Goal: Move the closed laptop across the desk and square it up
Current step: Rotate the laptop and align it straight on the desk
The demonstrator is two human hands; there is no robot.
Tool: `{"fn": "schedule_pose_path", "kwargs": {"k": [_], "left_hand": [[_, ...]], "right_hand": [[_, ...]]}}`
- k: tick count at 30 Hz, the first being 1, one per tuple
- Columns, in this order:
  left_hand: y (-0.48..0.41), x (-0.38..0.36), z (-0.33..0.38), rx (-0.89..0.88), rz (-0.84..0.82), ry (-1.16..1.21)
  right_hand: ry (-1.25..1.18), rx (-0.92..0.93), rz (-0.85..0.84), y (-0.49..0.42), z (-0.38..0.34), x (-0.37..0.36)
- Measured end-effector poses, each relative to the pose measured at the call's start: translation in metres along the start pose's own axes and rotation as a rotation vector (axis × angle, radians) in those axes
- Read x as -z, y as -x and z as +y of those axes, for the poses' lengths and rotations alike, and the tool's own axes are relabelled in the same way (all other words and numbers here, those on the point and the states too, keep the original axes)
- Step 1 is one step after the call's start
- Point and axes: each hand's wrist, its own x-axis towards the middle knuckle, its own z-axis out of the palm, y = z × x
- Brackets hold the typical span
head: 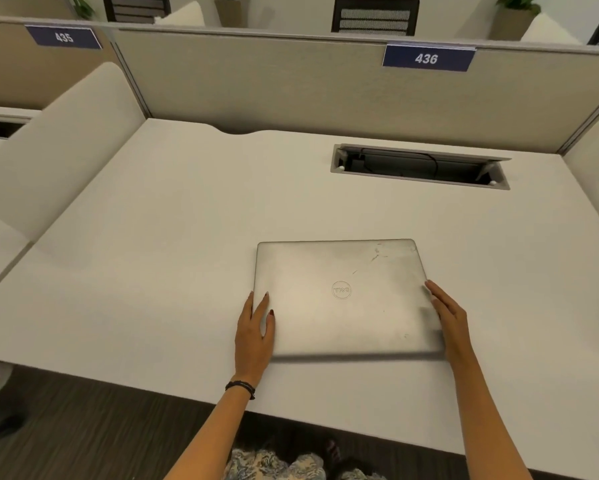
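Observation:
A closed silver laptop with a round logo and scratches near its far right corner lies flat on the white desk, right of centre near the front edge. My left hand rests against the laptop's left edge, thumb on the lid and fingers alongside. My right hand presses flat against the right edge, fingers pointing away from me. Both hands clasp the laptop from its two sides. Its near edge casts a shadow, so it looks slightly raised there.
An open cable hatch is set into the desk at the back right. A fabric partition with the label 436 closes the far side. A white side divider stands at the left. The desk's front edge runs just below my wrists.

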Motion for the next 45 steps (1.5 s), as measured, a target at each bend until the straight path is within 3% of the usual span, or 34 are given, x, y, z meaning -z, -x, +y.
{"fn": "schedule_pose_path", "kwargs": {"k": [16, 36, 45], "left_hand": [[-0.019, 0.007, -0.014, -0.08, -0.059, 0.032], [-0.099, 0.029, -0.035, -0.193, -0.163, 0.034], [-0.106, 0.027, -0.038, -0.157, -0.141, 0.053]], "right_hand": [[-0.029, -0.01, -0.036, 0.003, 0.001, -0.008], [-0.032, -0.041, 0.104, 0.012, 0.004, -0.054], [-0.035, -0.06, 0.115, -0.01, -0.012, -0.065]]}}
